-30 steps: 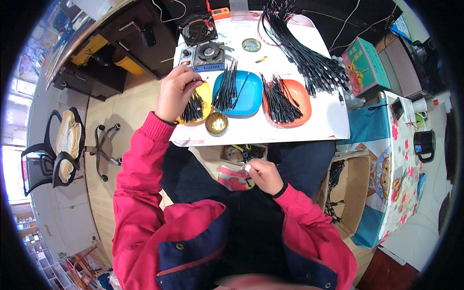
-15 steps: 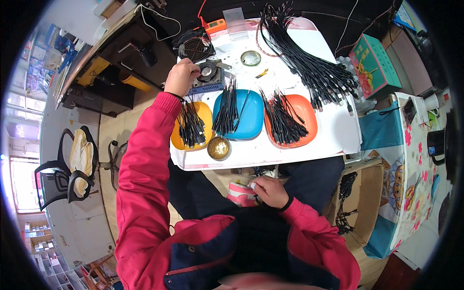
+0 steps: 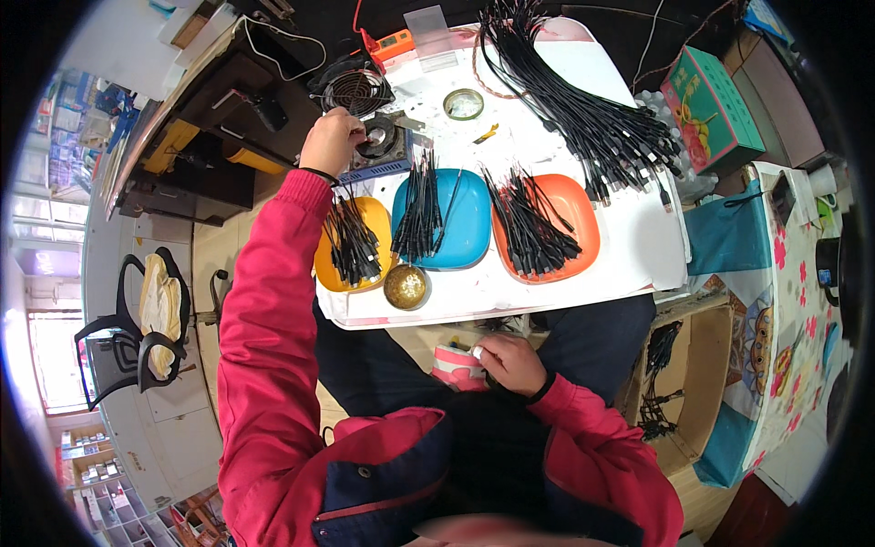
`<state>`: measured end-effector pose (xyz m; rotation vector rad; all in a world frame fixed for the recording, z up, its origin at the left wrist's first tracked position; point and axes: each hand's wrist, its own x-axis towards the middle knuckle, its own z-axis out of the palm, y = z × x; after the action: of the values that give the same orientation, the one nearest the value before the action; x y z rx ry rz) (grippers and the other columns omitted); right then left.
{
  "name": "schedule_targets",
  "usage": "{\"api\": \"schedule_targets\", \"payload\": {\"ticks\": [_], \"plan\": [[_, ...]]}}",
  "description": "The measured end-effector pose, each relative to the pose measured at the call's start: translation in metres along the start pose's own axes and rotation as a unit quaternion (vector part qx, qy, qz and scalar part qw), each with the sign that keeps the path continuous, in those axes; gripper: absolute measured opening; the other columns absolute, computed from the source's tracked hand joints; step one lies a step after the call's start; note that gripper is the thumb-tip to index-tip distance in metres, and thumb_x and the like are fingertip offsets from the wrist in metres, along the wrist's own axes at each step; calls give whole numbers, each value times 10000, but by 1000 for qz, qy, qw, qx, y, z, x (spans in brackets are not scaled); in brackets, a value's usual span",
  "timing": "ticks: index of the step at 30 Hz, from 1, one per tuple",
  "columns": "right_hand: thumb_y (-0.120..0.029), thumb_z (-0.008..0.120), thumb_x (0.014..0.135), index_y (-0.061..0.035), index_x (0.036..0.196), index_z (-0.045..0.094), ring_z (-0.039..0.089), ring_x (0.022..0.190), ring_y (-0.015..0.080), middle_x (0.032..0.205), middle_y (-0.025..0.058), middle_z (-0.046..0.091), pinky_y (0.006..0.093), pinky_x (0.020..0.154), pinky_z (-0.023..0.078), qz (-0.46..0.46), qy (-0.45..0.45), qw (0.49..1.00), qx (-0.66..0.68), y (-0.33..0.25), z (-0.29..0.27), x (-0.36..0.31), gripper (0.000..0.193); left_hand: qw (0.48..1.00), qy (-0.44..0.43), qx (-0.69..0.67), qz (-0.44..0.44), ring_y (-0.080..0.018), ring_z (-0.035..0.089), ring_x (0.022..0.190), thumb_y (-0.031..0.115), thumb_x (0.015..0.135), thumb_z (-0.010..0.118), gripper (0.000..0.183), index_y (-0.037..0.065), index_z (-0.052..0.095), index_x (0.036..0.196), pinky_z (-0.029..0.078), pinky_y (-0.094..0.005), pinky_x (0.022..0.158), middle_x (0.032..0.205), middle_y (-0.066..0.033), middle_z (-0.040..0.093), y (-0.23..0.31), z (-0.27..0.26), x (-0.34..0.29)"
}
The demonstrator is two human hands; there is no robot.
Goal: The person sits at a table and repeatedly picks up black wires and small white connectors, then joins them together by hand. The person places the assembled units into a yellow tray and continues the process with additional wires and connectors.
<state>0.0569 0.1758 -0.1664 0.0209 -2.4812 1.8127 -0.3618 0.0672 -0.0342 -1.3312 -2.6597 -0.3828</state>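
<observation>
In the head view, we note the left hand (image 3: 334,141) beside the round-topped blue unit (image 3: 381,150) on the white table (image 3: 633,264), fingers bunched, any pinched item indiscernible; the right hand (image 3: 512,365) curled near a red-and-white item (image 3: 456,367), grip unclear; black cables (image 3: 352,239) in the yellow tray (image 3: 323,263).

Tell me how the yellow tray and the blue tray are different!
The blue tray looks bigger than the yellow tray. Black cables cover much of the yellow tray, but the blue tray's right part is mostly bare. Both have rounded corners and hold black cables.
</observation>
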Motion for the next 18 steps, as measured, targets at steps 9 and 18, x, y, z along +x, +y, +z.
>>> {"api": "schedule_targets", "payload": {"ticks": [9,18], "plan": [[-179,558,910,-4,955,636,628,827,376,884,185,655,433,737,497,11,5,1000,-4,-5,-3,-1,197,1000,-3,14,0,-326,621,808,37,728,714,92,27,707,820,495,-391,713,823,-134,600,1,1,2],[-142,567,900,-7,937,631,621,812,369,857,176,646,427,713,494,-41,58,996,-52,-14,-3,-5,153,998,57,14,-7,-324,623,805,56,745,707,92,11,706,825,493,-400,718,820,-139,602,6,-5,-11]]}}
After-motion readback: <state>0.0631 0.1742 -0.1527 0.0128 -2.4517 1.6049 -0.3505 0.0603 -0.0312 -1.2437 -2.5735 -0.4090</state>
